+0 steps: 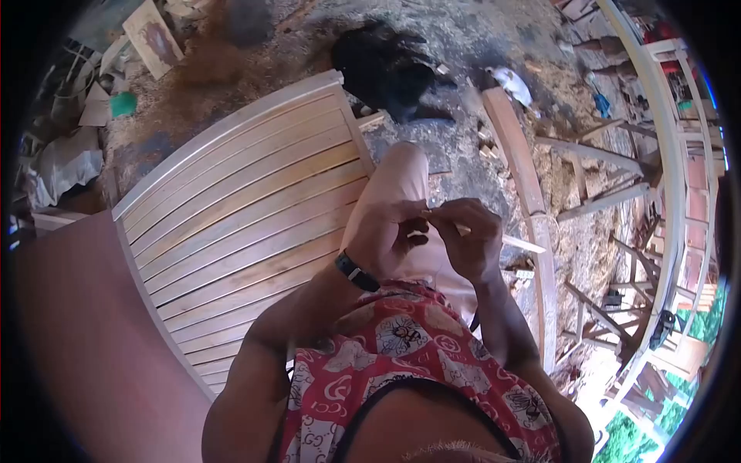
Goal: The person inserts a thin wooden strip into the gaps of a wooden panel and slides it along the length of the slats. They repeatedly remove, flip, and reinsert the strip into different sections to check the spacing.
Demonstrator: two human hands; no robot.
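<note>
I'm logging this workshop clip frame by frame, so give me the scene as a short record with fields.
left hand: curled, wristwatch on the wrist, meeting the right fingertips; contents unclear
right hand: pinch grip on a small pale piece
slatted wooden panel: lying beside the left arm
curved wooden rail: beyond the right hand
ground: grey, strewn with sawdust

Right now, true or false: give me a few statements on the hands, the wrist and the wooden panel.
1. The left hand and right hand meet in front of the chest. True.
2. The black wristwatch is on the right wrist. False: it is on the left wrist.
3. The pale slatted wooden panel lies to the person's left. True.
4. The right hand grips a hammer. False: it pinches what looks like a thin pale wooden sliver.
</note>
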